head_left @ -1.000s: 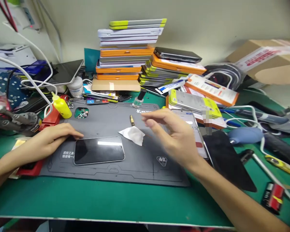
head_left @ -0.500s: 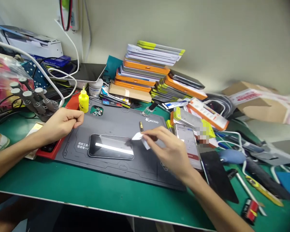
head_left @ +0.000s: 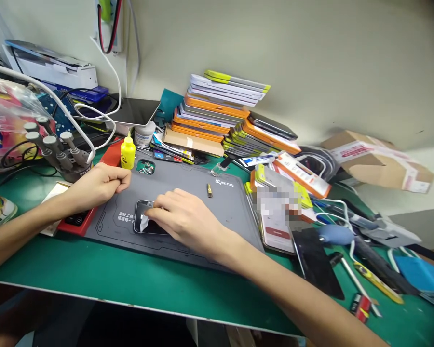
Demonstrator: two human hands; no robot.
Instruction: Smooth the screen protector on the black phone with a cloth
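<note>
My right hand (head_left: 188, 217) pinches a small white wipe (head_left: 143, 222) over the left part of a smartphone (head_left: 139, 209). The phone lies face up on the grey work mat (head_left: 181, 173), its right part hidden under my hand. Whether the wipe presses on the glass, I cannot tell for sure. My left hand (head_left: 106, 183) is curled into a fist at the mat's left edge, near a yellow bottle (head_left: 128, 153); its inner fingers are hidden. A small brass-coloured piece (head_left: 209, 191) lies on the mat beyond my right hand.
A stack of flat boxes (head_left: 210, 108) stands at the back. On the right are another phone (head_left: 277, 233), a black panel (head_left: 316, 265), a blue blower bulb (head_left: 335, 234) and a cardboard box (head_left: 379, 161). Screwdrivers in a holder (head_left: 54, 147) stand left.
My right hand has moved left with the white wipe, from the phone's right end to over its left part. My left fist stays in about the same place. The view has shifted slightly.
</note>
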